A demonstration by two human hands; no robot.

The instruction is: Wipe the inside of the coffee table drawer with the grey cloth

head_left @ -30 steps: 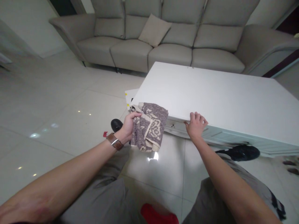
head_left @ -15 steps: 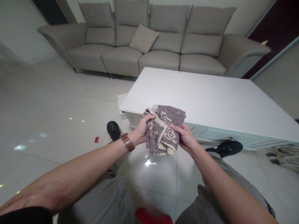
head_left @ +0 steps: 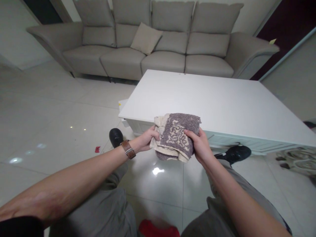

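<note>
A folded towel (head_left: 176, 136), purple-grey with a cream pattern and cream border, is held up between my two hands at the near edge of the white coffee table (head_left: 197, 95). My left hand (head_left: 146, 138) pinches its left side, thumb on top of the cream border. On the right side, my right hand (head_left: 200, 144) grips the folded layers, its thumb lying across the patterned face. The fingers of both hands are partly hidden beneath the cloth.
Behind the table runs a long grey sofa (head_left: 120, 62) with a beige cushion (head_left: 146, 38). A red object (head_left: 159, 229) is low between my legs. A small red scrap (head_left: 97, 149) lies on the tiled floor at left. A patterned item (head_left: 300, 161) sits at the right.
The flap that lay folded back at the towel's left has been turned over, so the patterned face now spreads wider and flatter. Both hands still hold the towel. The view has shifted slightly.
</note>
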